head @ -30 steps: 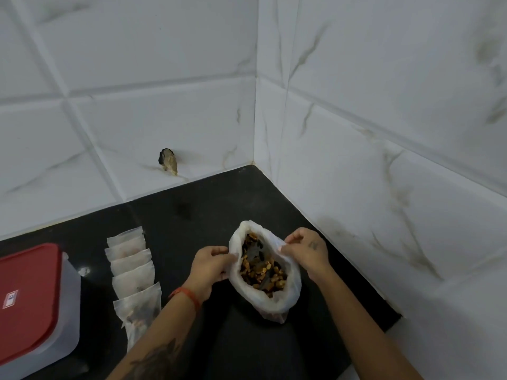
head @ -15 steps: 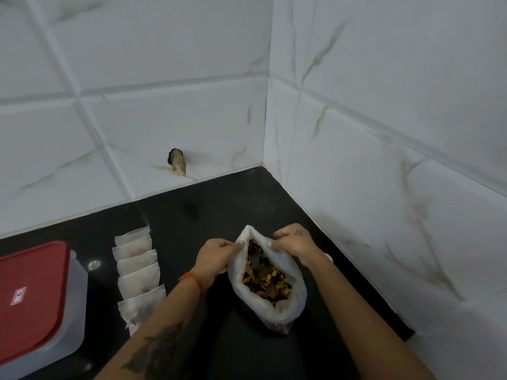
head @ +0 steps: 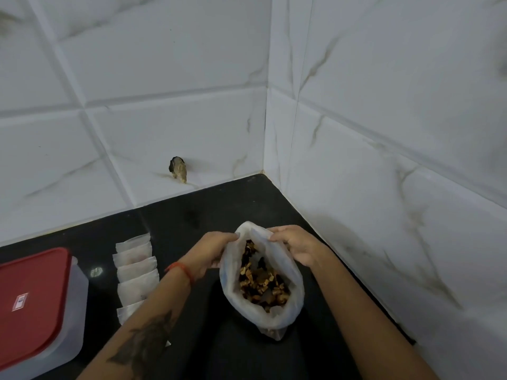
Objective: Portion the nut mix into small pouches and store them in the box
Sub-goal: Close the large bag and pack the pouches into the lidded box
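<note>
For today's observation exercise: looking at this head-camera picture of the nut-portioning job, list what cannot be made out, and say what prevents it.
- Box, head view: cut off by the left and bottom edges; its red lid hides any contents.
- Pouches, head view: the nearest lie under the left forearm, so no sure count; contents too faint.
- Bag, head view: the nut mix is too small to name.
- Left hand and right hand, head view: fingertips tucked into the bag's rim.

Your arms are bare to the elbow, no sleeves showing; a red thread bracelet [head: 179, 269] circles your left wrist, and a dark tattoo [head: 145, 342] runs along your left forearm
</note>
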Demonstrator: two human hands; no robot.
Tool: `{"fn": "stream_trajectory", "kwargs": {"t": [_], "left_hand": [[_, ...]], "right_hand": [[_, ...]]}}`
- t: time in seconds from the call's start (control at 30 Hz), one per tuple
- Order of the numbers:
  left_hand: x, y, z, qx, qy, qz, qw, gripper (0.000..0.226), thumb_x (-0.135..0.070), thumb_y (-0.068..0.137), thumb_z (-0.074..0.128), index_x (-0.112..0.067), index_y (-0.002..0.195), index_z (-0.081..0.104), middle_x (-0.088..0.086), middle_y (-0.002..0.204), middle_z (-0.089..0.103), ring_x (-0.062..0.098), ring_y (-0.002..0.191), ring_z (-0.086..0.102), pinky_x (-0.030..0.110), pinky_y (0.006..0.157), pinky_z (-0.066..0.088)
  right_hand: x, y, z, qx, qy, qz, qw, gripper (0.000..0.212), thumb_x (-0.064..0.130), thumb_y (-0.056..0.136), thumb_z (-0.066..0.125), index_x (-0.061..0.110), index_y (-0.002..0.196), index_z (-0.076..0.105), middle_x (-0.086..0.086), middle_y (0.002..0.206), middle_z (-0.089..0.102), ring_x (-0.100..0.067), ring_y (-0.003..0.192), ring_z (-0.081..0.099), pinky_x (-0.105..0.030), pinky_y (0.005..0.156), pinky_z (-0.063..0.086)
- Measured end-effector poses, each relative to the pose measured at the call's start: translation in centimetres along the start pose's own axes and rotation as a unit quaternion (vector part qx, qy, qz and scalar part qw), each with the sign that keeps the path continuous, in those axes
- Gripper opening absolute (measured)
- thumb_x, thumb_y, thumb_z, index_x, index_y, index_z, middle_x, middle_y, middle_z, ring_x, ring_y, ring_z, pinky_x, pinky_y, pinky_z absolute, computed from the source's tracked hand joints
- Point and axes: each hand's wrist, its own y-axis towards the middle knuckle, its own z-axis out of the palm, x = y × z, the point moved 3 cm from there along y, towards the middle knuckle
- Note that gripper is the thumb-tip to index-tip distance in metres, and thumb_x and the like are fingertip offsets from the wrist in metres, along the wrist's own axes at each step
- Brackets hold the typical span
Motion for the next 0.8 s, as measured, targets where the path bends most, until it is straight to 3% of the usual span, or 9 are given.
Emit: {"fn": "stream_trajectory", "kwargs": {"t": [0.13, 0.23, 0.3, 0.4, 0.43, 0.5, 0.6, 0.67, 0.8], "left_hand": [[-0.4, 0.2, -0.5, -0.073, 0.098, 0.107, 0.987, 0.008, -0.018, 0.084, 0.067, -0.014, 0.089, 0.071, 0.005, 0.092, 0.069, 0.017, 0.086, 0.065, 0.027, 0.072, 0.053], [-1.0, -0.2, -0.4, -0.225, 0.253, 0.258, 0.905, 0.012, -0.006, 0.076, 0.066, -0.017, 0.075, 0.063, -0.004, 0.080, 0.060, 0.012, 0.073, 0.057, 0.018, 0.059, 0.044], [-1.4, -0.8, 0.3, -0.290, 0.342, 0.341, 0.826, 0.021, 0.002, 0.073, 0.061, -0.017, 0.068, 0.053, -0.006, 0.073, 0.049, 0.011, 0.061, 0.047, 0.018, 0.048, 0.033], [-0.8, -0.6, 1.4, -0.301, 0.439, 0.391, 0.751, 0.022, 0.004, 0.071, 0.061, -0.016, 0.073, 0.051, -0.001, 0.072, 0.046, 0.013, 0.056, 0.039, 0.018, 0.044, 0.019], [-0.6, -0.4, 1.3, -0.291, 0.436, 0.380, 0.763, 0.018, 0.000, 0.073, 0.061, -0.016, 0.078, 0.053, 0.000, 0.076, 0.046, 0.014, 0.060, 0.041, 0.018, 0.045, 0.021], [-0.5, -0.1, 0.4, -0.235, 0.351, 0.313, 0.851, 0.014, -0.012, 0.079, 0.062, -0.020, 0.087, 0.053, -0.002, 0.087, 0.048, 0.016, 0.074, 0.049, 0.019, 0.054, 0.033], [0.2, -0.8, -0.9, -0.058, 0.080, 0.134, 0.986, 0.022, -0.021, 0.085, 0.065, -0.024, 0.104, 0.054, 0.000, 0.101, 0.055, 0.019, 0.093, 0.058, 0.034, 0.078, 0.052], [1.3, -1.5, -1.6, -0.028, 0.060, 0.072, 0.995, 0.024, -0.022, 0.089, 0.060, -0.024, 0.112, 0.052, 0.002, 0.108, 0.058, 0.023, 0.101, 0.060, 0.045, 0.087, 0.052], [4.0, -2.3, -1.3, 0.001, 0.020, 0.027, 0.999, 0.024, -0.012, 0.090, 0.060, -0.011, 0.114, 0.058, 0.011, 0.105, 0.066, 0.024, 0.094, 0.067, 0.041, 0.082, 0.057]], "right_hand": [[1.0, -0.7, 0.8, 0.053, 0.076, 0.013, 0.996, 0.016, 0.012, 0.083, 0.068, 0.004, 0.097, 0.071, -0.012, 0.091, 0.070, -0.024, 0.088, 0.064, -0.038, 0.087, 0.051], [1.7, -0.8, 1.4, -0.039, -0.092, -0.081, 0.992, 0.018, 0.001, 0.075, 0.071, 0.013, 0.088, 0.072, -0.006, 0.092, 0.070, -0.022, 0.093, 0.065, -0.034, 0.086, 0.055], [2.7, -1.4, 2.3, -0.130, -0.264, -0.208, 0.933, 0.025, -0.001, 0.075, 0.070, 0.018, 0.092, 0.068, 0.004, 0.085, 0.064, -0.014, 0.087, 0.062, -0.022, 0.076, 0.052], [2.8, -1.9, 4.5, -0.195, -0.478, -0.363, 0.775, 0.031, 0.013, 0.083, 0.067, 0.026, 0.112, 0.065, 0.005, 0.094, 0.057, -0.009, 0.087, 0.050, -0.019, 0.073, 0.044], [2.7, -2.1, 4.9, -0.206, -0.508, -0.378, 0.746, 0.028, 0.020, 0.085, 0.066, 0.029, 0.112, 0.066, 0.005, 0.099, 0.056, -0.010, 0.091, 0.048, -0.021, 0.074, 0.044], [2.5, -1.9, 4.3, -0.179, -0.498, -0.346, 0.775, 0.026, 0.027, 0.087, 0.065, 0.029, 0.113, 0.067, 0.007, 0.107, 0.054, -0.011, 0.101, 0.047, -0.020, 0.079, 0.040], [2.5, -3.0, 2.4, -0.004, -0.246, -0.216, 0.945, 0.040, 0.005, 0.086, 0.061, 0.021, 0.123, 0.063, 0.009, 0.122, 0.055, -0.006, 0.115, 0.048, -0.018, 0.093, 0.038], [1.7, -3.6, 0.9, 0.003, -0.164, -0.177, 0.970, 0.043, 0.004, 0.086, 0.061, 0.019, 0.126, 0.060, 0.007, 0.123, 0.060, -0.007, 0.115, 0.053, -0.023, 0.095, 0.043], [-0.5, -3.5, -0.6, -0.116, -0.231, -0.126, 0.958, 0.021, 0.018, 0.084, 0.065, 0.019, 0.104, 0.072, 0.000, 0.100, 0.071, -0.013, 0.095, 0.064, -0.030, 0.084, 0.055]]}}
